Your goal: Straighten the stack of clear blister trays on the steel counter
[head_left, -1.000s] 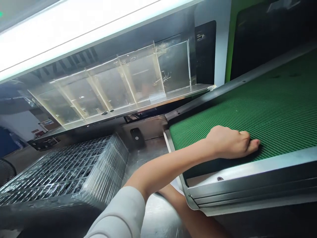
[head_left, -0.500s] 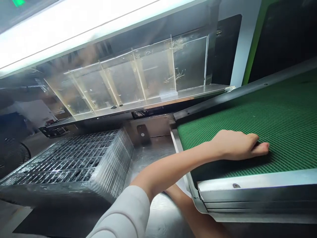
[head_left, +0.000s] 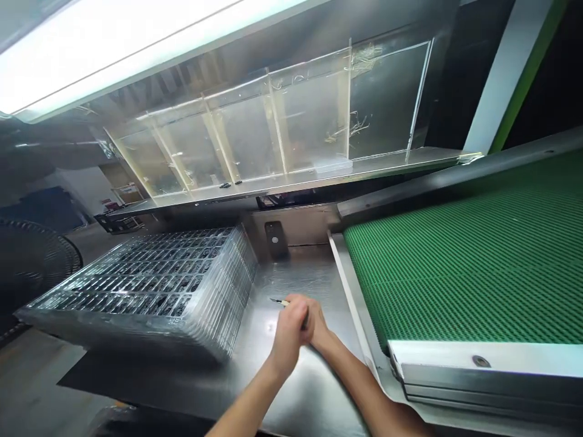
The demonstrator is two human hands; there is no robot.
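Observation:
My two hands meet over the steel table (head_left: 291, 273), in front of the green belt's left end. My left hand (head_left: 289, 332) is curled closed, and what it holds, if anything, is hidden. My right hand (head_left: 320, 329) is pressed against it from the right, with its fingers mostly covered. A thin pointed tool (head_left: 279, 301) with a pale handle sticks out to the left from between the hands. It seems to run back into my right hand.
A stack of clear plastic trays (head_left: 150, 285) with many small pockets lies to the left on the table. The green ribbed conveyor belt (head_left: 478, 267) with a metal frame (head_left: 478, 370) fills the right. Clear partitioned guards (head_left: 273, 127) hang behind. A fan (head_left: 31, 261) stands far left.
My left hand has come off the green belt and moved down and left to the steel table, where it now meets my right hand. The thin tool has come into view.

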